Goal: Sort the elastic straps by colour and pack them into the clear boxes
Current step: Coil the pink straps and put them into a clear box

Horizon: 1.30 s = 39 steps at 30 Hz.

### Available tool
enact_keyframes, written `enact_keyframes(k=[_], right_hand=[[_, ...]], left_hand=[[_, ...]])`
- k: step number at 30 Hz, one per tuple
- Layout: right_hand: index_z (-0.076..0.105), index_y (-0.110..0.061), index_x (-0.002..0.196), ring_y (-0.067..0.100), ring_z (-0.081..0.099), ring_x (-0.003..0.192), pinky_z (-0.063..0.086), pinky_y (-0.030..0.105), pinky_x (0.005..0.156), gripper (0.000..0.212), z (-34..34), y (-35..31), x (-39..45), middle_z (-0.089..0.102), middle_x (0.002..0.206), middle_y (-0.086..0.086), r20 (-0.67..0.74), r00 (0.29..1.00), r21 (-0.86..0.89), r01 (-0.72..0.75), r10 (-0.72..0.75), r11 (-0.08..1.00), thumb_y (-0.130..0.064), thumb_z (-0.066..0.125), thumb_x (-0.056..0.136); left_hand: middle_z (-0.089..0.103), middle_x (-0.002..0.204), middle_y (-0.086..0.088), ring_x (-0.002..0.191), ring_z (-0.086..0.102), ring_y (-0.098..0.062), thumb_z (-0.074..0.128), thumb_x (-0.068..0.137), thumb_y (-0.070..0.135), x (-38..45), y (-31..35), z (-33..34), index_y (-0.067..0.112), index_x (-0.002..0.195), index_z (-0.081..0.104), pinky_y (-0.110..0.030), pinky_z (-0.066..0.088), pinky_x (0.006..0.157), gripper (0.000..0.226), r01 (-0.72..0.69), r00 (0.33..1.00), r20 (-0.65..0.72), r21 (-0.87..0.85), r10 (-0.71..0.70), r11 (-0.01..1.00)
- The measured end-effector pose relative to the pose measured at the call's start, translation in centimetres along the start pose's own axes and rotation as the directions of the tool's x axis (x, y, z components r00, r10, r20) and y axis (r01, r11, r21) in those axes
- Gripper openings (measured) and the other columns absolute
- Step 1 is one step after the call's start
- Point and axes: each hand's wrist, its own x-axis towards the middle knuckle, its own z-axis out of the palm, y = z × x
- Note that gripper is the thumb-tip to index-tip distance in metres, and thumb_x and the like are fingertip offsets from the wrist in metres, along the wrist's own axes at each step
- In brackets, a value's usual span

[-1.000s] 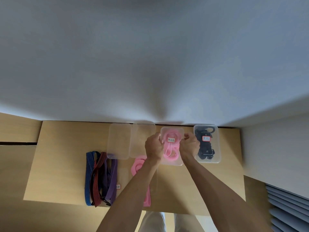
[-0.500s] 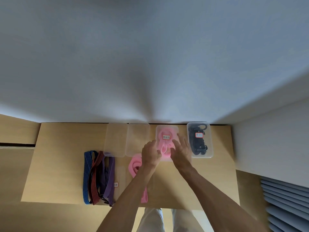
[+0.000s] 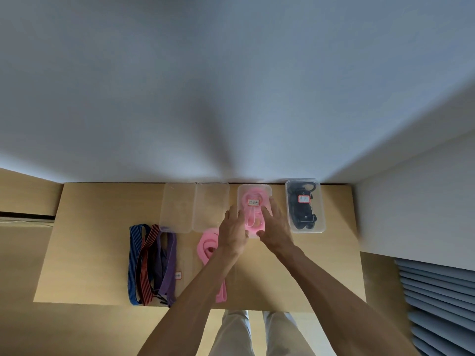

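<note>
Pale wall [image 3: 231, 86] — wooden table [image 3: 97, 242]

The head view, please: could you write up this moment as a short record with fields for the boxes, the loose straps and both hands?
Pink box: holds pink straps, bears a label
Black box: holds black straps, labelled, at the right end of the row
Empty boxes: two, and, left of the pink one
Loose pink strap: on the table, partly under the left forearm
Blue, red and purple straps: bunched at the left, unsorted
Left hand: fingers straight, at the pink box's left edge
Right hand: fingers straight, at its right edge
</note>
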Motion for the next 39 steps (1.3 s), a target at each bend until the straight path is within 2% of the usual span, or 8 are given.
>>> enact_keyframes(k=[5, 9, 12, 16, 19, 26, 33, 39], right_hand=[[0.001, -0.016, 0.159, 0.028, -0.004, 0.154, 0.025, 0.045, 0.121, 0.108, 0.1, 0.3, 1.1, -0.012, 0.166, 0.010, 0.083, 0.996, -0.110, 0.027, -0.018, 0.994, -0.024, 0.077, 0.083], [-0.003, -0.018, 0.158, 0.029, -0.006, 0.154, 0.006, 0.046, 0.125, 0.105, 0.8, -0.2, 1.4, -0.013, 0.166, 0.010, 0.037, 0.998, -0.151, -0.036, 0.042, 0.988, -0.021, 0.073, 0.086], [0.012, -0.017, 0.157, 0.028, -0.001, 0.154, 0.012, 0.046, 0.124, 0.098, -0.2, -1.1, 2.1, -0.001, 0.167, 0.011, -0.007, 0.999, -0.066, -0.043, 0.043, 0.997, -0.031, 0.074, 0.083], [0.034, -0.010, 0.146, 0.025, 0.008, 0.154, 0.029, 0.037, 0.117, 0.079, -1.9, -1.4, 4.2, 0.006, 0.166, 0.011, -0.067, 0.998, 0.046, -0.013, 0.016, 0.999, -0.006, 0.072, 0.077], [0.032, -0.005, 0.147, 0.023, 0.004, 0.154, 0.030, 0.034, 0.117, 0.079, -2.2, -1.6, 5.4, 0.003, 0.167, 0.011, -0.041, 0.999, 0.020, -0.001, 0.002, 1.000, -0.003, 0.073, 0.079], [0.031, -0.006, 0.149, 0.024, 0.005, 0.154, 0.034, 0.032, 0.115, 0.082, -1.6, -1.5, 6.0, 0.002, 0.167, 0.010, -0.050, 0.999, -0.064, 0.004, -0.007, 0.998, -0.007, 0.075, 0.080], [0.039, -0.013, 0.144, 0.029, 0.035, 0.142, 0.040, 0.037, 0.109, 0.080, -1.3, -1.5, 4.4, 0.018, 0.163, 0.010, -0.045, 0.999, 0.025, -0.011, 0.012, 1.000, -0.020, 0.081, 0.077], [0.008, -0.015, 0.158, 0.023, 0.000, 0.154, 0.021, 0.043, 0.121, 0.097, 0.3, -1.7, 3.5, -0.003, 0.167, 0.007, 0.027, 0.999, -0.207, -0.018, 0.024, 0.978, -0.032, 0.072, 0.087]], left_hand=[[0.009, 0.166, -0.004, 0.153, 0.014, -0.018, 0.078, 0.085, 0.019, 0.6, 0.1, -0.1, 0.012, 0.158, 0.015, -0.025, 0.035, 0.114, 0.097, -0.145, 0.989, 0.041, -0.002, 0.145, 0.989], [0.014, 0.165, -0.006, 0.151, 0.019, -0.021, 0.078, 0.084, 0.026, 0.8, 0.0, 0.1, 0.011, 0.158, 0.017, -0.029, 0.027, 0.119, 0.097, -0.131, 0.991, 0.016, 0.054, 0.130, 0.990], [0.020, 0.162, -0.007, 0.146, 0.028, -0.023, 0.079, 0.083, 0.030, 1.9, -0.1, -1.0, 0.013, 0.153, 0.030, -0.031, 0.031, 0.118, 0.087, -0.160, 0.987, -0.011, 0.109, 0.162, 0.981], [0.019, 0.162, -0.014, 0.151, 0.021, -0.027, 0.073, 0.084, 0.027, 4.5, 0.1, -2.2, 0.008, 0.148, 0.037, -0.033, 0.027, 0.121, 0.076, -0.150, 0.985, -0.066, 0.152, 0.162, 0.977], [0.015, 0.163, -0.015, 0.154, 0.011, -0.026, 0.065, 0.085, 0.030, 6.2, 0.3, -2.0, 0.007, 0.152, 0.027, -0.032, 0.016, 0.123, 0.080, -0.133, 0.991, -0.003, 0.182, 0.135, 0.974], [0.017, 0.163, -0.016, 0.152, 0.016, -0.026, 0.069, 0.082, 0.027, 7.0, -0.1, -1.4, 0.002, 0.153, 0.025, -0.031, 0.013, 0.124, 0.087, -0.125, 0.992, 0.019, 0.161, 0.123, 0.979], [0.032, 0.154, -0.004, 0.144, 0.031, -0.020, 0.077, 0.074, 0.020, 5.1, -0.3, -2.1, 0.012, 0.145, 0.043, -0.030, 0.034, 0.115, 0.079, -0.252, 0.965, -0.062, 0.034, 0.254, 0.967], [0.017, 0.163, -0.007, 0.152, 0.016, -0.021, 0.080, 0.080, 0.030, 3.4, -1.1, -1.3, 0.013, 0.154, 0.028, -0.032, 0.031, 0.117, 0.092, -0.266, 0.964, 0.013, 0.137, 0.266, 0.954]])
